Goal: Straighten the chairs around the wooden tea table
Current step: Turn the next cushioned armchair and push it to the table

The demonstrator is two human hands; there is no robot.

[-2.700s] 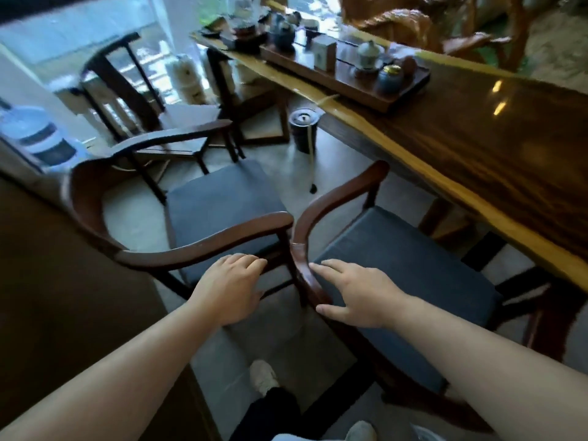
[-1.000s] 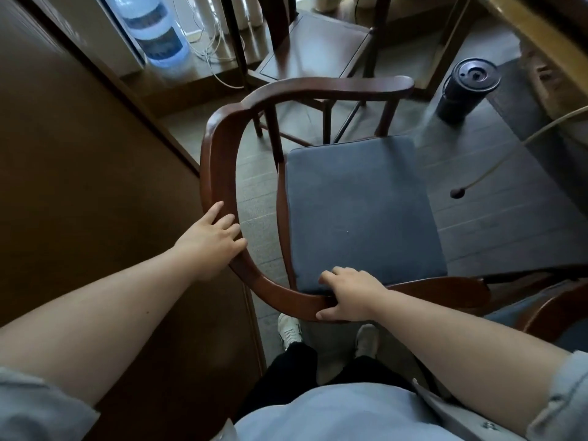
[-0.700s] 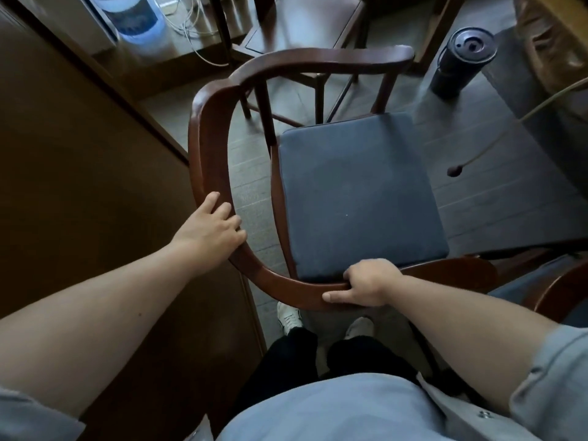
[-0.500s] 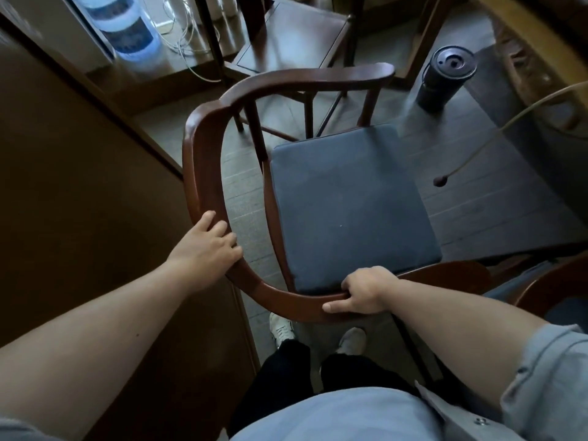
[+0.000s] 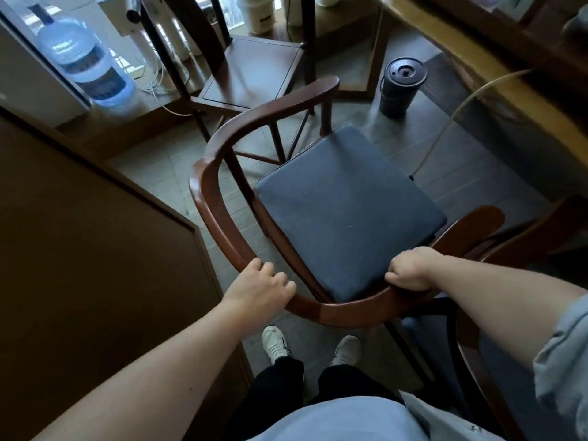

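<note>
A dark wooden armchair (image 5: 219,224) with a curved back rail and a blue-grey seat cushion (image 5: 343,211) stands right in front of me, its open side turned toward the wooden tea table (image 5: 496,78) at the upper right. My left hand (image 5: 261,286) grips the rail's near-left curve. Closed over the near-right part of the same rail is my right hand (image 5: 410,270). A second armchair (image 5: 467,338) shows at the lower right, close beside the first.
A brown cabinet or wall panel (image 5: 82,249) runs along the left, close to the chair. Beyond stand a plain wooden chair (image 5: 251,68), a water bottle (image 5: 82,62) with cables, and a black lidded canister (image 5: 401,87) on the floor. A thin hose hangs from the table.
The chair has turned and shifted so its back rail now faces me more squarely. My left hand slid along the rail toward its near curve. Both hands keep their grip.
</note>
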